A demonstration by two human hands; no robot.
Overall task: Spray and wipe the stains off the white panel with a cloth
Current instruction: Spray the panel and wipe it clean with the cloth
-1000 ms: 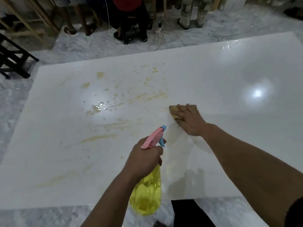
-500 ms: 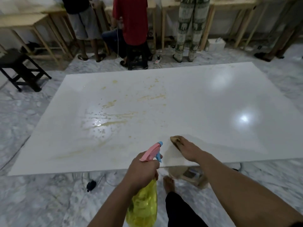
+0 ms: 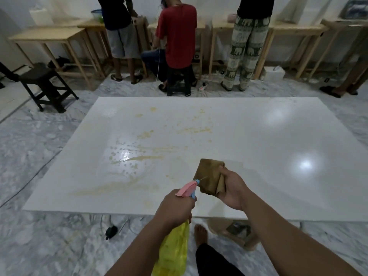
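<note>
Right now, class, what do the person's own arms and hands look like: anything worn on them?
Both arms are bare as far as the picture shows: no sleeves, gloves, watch or rings seen on the left hand or right hand.

A workroom of sorts: beyond the hands, bare wooden workbenches (image 3: 47,35) line a white wall, with three people (image 3: 180,34) busy at them. Marble-patterned floor (image 3: 39,140), a black stool (image 3: 42,80) far left, a power strip (image 3: 203,87) and cables lying loose.
</note>
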